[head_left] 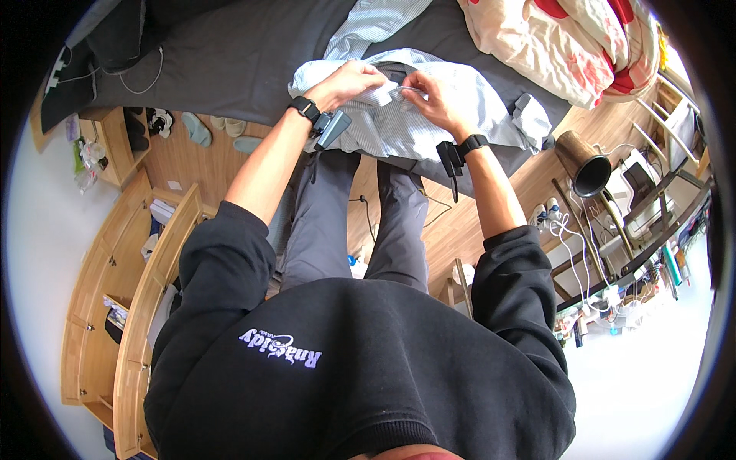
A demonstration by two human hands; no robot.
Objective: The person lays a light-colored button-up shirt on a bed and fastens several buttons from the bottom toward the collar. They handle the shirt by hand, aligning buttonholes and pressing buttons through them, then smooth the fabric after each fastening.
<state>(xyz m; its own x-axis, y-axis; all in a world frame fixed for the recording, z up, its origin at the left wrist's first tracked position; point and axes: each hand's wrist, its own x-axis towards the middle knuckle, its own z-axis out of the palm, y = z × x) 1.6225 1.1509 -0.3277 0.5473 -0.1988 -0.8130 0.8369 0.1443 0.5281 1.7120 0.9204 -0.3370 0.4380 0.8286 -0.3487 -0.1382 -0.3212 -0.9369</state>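
A pale blue striped shirt (452, 84) lies spread on the dark grey bed (230, 54), one sleeve reaching toward the far side. Both hands work close together at its collar. With fingers pinched, my left hand (354, 80) grips the left part of the collar, where a whitish piece of cloth shows. My right hand (431, 100) is closed on the collar's right part, thumb and forefinger together. A thin whitish edge runs between the two hands. Whether a button is between the fingertips is too small to tell. Each wrist carries a black band with a small device.
A white quilt with red patterns (537, 46) is heaped at the far right of the bed. To the right stand a dark cylindrical bin (579, 161) and a cluttered rack with cables. Slippers (197, 130) lie on the floor at left, near an opened wooden cabinet (146, 307).
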